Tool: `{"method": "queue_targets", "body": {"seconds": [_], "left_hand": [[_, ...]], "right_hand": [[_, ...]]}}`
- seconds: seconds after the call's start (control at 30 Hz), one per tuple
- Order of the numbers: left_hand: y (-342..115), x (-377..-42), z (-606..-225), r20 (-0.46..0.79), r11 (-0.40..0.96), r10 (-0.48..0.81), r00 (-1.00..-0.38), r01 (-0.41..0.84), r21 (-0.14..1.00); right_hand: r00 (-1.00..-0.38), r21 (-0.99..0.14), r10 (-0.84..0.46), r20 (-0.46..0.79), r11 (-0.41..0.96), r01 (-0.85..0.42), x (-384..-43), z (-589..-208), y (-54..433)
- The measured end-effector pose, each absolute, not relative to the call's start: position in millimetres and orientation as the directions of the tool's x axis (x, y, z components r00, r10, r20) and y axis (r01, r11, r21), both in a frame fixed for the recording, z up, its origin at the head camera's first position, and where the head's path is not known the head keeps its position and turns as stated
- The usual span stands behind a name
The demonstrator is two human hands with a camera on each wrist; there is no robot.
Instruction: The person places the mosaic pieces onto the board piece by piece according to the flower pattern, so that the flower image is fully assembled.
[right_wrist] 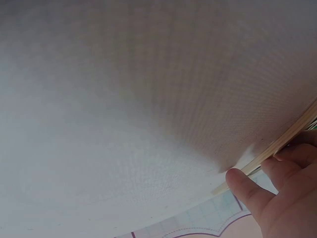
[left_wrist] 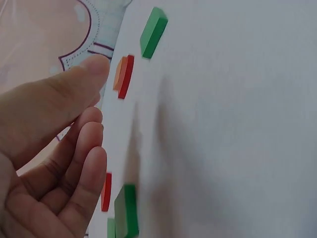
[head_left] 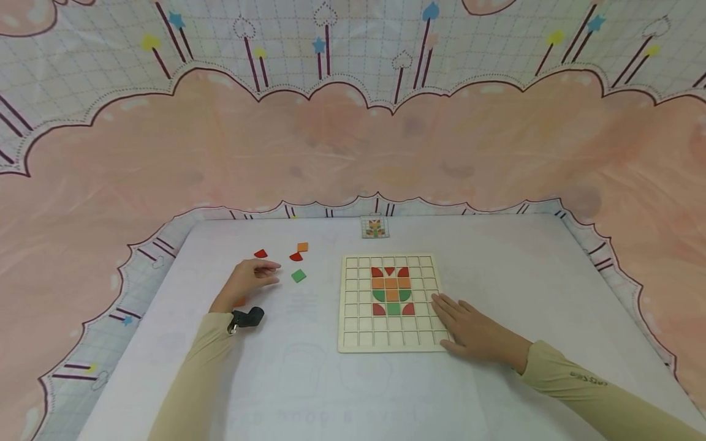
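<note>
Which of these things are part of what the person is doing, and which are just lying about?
Seemingly part of it:
grid board, touched by the right hand
coloured shapes on the board
loose green piece, near the left hand
loose orange square
small patterned card

Probably just surroundings:
patterned cloth
white tabletop

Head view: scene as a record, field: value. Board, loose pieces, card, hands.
board: gridded; red, orange and green set pieces on its squares
loose pieces: two red, one orange, one green left of the board; others partly hidden
card: small, patterned, beyond the board
left hand: near the loose pieces, holding nothing visible
right hand: fingers touching the board's right edge
</note>
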State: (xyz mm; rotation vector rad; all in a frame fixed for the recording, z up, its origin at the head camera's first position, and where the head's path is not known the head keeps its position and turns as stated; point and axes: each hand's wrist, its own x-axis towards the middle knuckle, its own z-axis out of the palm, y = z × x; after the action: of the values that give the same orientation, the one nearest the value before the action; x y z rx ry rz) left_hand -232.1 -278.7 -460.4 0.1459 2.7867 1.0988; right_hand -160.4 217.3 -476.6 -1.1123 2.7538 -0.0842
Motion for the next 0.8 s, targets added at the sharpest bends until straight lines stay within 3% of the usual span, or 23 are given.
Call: {"method": "queue_targets", "body": {"seconds": [0.43, 0.8], "left_hand": [[-247.4, -235.6, -472.0, -0.124, 0.731, 0.127, -0.984, 0.008, 0.682], [-245.9, -241.3, -475.1, -0.108, 0.747, 0.172, -0.979, 0.058, 0.662]], "right_hand": [[-0.697, -0.112, -0.709, -0.108, 0.706, -0.700, -160.2, -476.4, 215.5], [-0.694, -0.104, -0.713, -0.100, 0.701, -0.705, -160.7, -478.4, 216.4]]}}
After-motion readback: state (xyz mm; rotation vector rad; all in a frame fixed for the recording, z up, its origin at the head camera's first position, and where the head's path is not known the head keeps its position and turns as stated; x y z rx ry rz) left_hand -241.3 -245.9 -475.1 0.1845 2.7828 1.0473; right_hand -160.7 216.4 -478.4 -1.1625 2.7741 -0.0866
